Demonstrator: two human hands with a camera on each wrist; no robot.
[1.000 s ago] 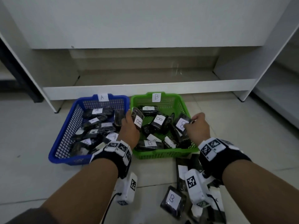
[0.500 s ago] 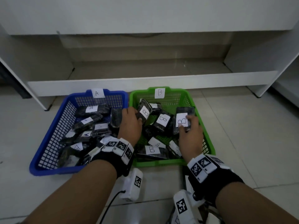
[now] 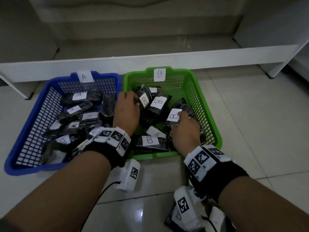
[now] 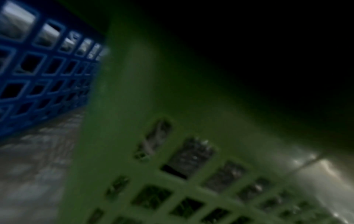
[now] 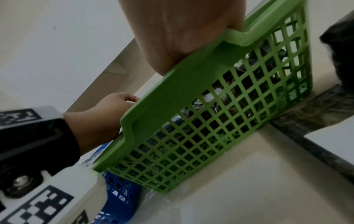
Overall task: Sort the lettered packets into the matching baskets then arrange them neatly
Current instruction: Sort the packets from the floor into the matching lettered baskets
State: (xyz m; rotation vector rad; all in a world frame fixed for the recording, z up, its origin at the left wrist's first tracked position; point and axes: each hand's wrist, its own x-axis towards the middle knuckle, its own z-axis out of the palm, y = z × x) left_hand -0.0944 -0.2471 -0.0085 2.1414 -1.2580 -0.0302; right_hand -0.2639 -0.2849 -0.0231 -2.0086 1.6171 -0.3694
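Inside green basket point(image 3: 207, 114) marked "B", both hands grip B-labelled packets point(image 3: 157, 104).

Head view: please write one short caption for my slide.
Both hands hold B packets, the left hand one, the right hand another, inside the green basket beside the blue basket.

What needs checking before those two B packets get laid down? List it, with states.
1. Left hand grips a B packet: ok.
2. Right hand holds its B-labelled packet: ok.
3. Both hands over the green basket tagged B: ok.
4. Blue basket shows only A labels: ok where readable.
5. Green basket's packets lie neatly: not ok, jumbled.
6. Floor packets all sorted: not ok.
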